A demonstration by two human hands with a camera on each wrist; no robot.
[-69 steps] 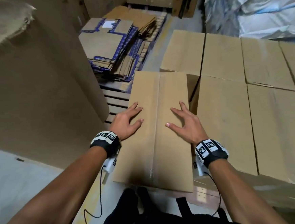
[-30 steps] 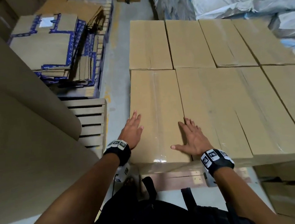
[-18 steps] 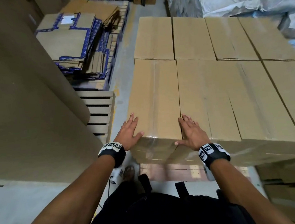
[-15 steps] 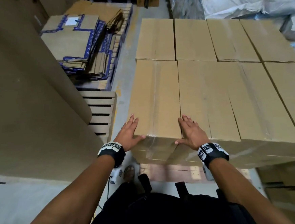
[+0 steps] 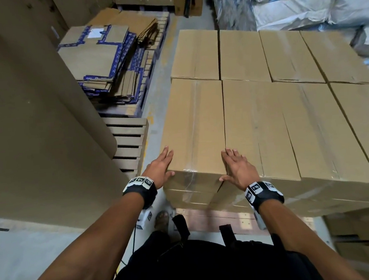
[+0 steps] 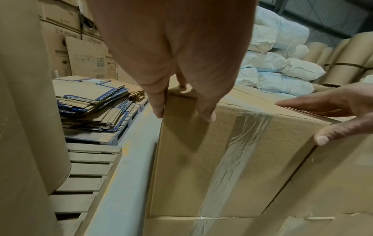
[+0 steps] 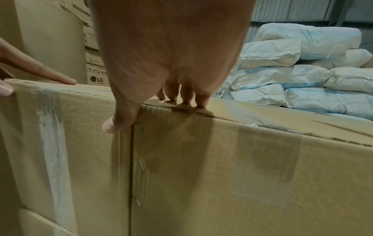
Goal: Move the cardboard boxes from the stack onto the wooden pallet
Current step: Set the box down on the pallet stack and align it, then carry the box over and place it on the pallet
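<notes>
Both hands lie flat and hold nothing: left hand (image 5: 160, 168) and right hand (image 5: 236, 171) probably square the near-left cardboard box (image 5: 194, 125) against its neighbours.

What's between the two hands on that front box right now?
Only the box's bare top, crossed by a strip of clear tape, lies between the left hand and right hand; the head view shows it.

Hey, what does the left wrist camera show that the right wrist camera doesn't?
Left wrist only: the flattened cartons and the slatted pallet beside the aisle. Right wrist only: the seam between the taped box and its neighbour, and an LG carton. Both show the taped box, both hands at its top edge, and white sacks.
</notes>
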